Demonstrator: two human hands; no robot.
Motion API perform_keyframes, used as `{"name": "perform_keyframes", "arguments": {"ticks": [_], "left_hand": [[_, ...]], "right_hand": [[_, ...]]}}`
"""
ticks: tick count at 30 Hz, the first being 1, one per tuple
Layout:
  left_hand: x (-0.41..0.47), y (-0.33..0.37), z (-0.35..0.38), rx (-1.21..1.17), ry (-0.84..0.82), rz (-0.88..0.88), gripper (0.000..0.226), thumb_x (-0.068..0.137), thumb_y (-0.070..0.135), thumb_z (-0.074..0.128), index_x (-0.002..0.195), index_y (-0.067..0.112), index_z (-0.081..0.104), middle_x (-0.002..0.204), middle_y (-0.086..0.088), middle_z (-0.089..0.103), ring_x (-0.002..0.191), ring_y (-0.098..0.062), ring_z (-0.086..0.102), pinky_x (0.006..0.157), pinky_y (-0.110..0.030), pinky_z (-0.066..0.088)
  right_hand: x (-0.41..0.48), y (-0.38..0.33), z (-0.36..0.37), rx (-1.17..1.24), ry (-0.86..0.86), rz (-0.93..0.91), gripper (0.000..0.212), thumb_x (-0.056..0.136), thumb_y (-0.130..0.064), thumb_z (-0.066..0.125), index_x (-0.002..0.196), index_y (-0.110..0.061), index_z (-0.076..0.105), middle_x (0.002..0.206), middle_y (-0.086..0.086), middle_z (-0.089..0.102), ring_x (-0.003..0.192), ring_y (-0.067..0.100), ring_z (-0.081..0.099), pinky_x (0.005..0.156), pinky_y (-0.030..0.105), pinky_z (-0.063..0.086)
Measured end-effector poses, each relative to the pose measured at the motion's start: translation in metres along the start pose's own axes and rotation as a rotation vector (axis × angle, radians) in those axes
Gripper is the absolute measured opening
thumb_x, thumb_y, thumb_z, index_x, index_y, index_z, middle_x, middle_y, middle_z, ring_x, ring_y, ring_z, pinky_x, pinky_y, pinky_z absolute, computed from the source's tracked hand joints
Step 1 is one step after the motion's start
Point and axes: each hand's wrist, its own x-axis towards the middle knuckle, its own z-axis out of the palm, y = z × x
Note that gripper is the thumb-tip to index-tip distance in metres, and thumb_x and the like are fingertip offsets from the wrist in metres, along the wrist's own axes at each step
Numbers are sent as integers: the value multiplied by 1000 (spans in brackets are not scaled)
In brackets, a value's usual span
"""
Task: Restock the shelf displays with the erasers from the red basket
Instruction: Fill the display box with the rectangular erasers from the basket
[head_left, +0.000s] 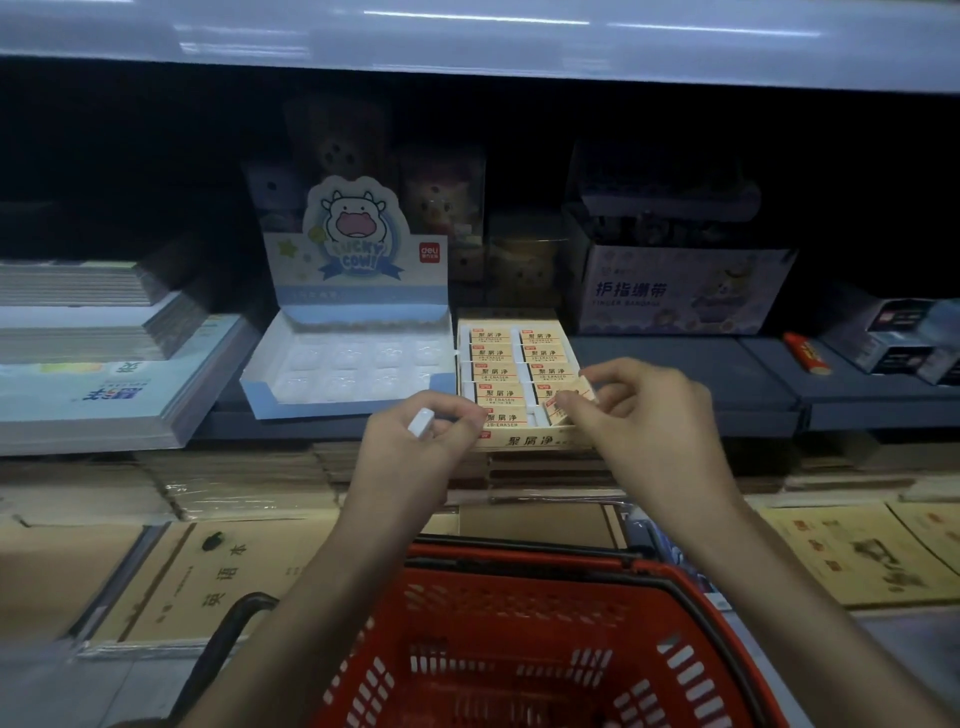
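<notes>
a dim shop shelf (685, 374) is carrying a yellow eraser display box (498, 370). the right hand (641, 410) is pinching a tilted eraser (571, 396) over the box's front right corner. the left hand (423, 447) is curling around a small white block (421, 422). the red basket (519, 613) is sitting below.

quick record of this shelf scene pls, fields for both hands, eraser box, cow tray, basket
eraser box: yellow cardboard display box, nearly full
left hand: holds small white eraser block by the box's front left corner
right hand: pinches yellow-sleeved eraser, tilted over front right slot
cow tray: blue-and-white cardboard display tray, left of box, wells look empty
basket: red plastic basket below the hands, no erasers visible
</notes>
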Motion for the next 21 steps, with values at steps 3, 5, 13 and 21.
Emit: {"name": "perform_keyframes", "arguments": {"ticks": [3,5,13,21], "left_hand": [[2,-1,1,-8,-4,2,10,97,15,72,90,11,77,62,18,69,57,5,63,45,-17,42],[2,-1,1,-20,-7,0,10,97,15,72,90,11,77,62,17,69,56,5,63,45,-17,42],[-1,2,2,-22,-16,6,9,99,13,69,95,7,74,81,2,68,53,6,63,45,-11,42],[-2,-4,2,-17,-10,11,9,98,13,70,96,6,75,77,3,71,53,4,62,46,-12,41]], "right_hand": [[-6,1,4,-181,38,-130,29,92,-43,73,113,-23,77,85,-9,62,77,10,63,71,34,55],[-9,2,9,-311,60,-190,36,95,-46,68,117,-19,76,95,-4,54,81,15,61,70,34,53],[-18,7,17,-662,103,-384,34,102,-37,53,105,-10,73,94,2,52,80,23,58,50,29,39],[-22,10,14,-629,116,-447,20,94,-25,64,84,-9,71,87,0,61,77,21,59,51,29,42]]}}
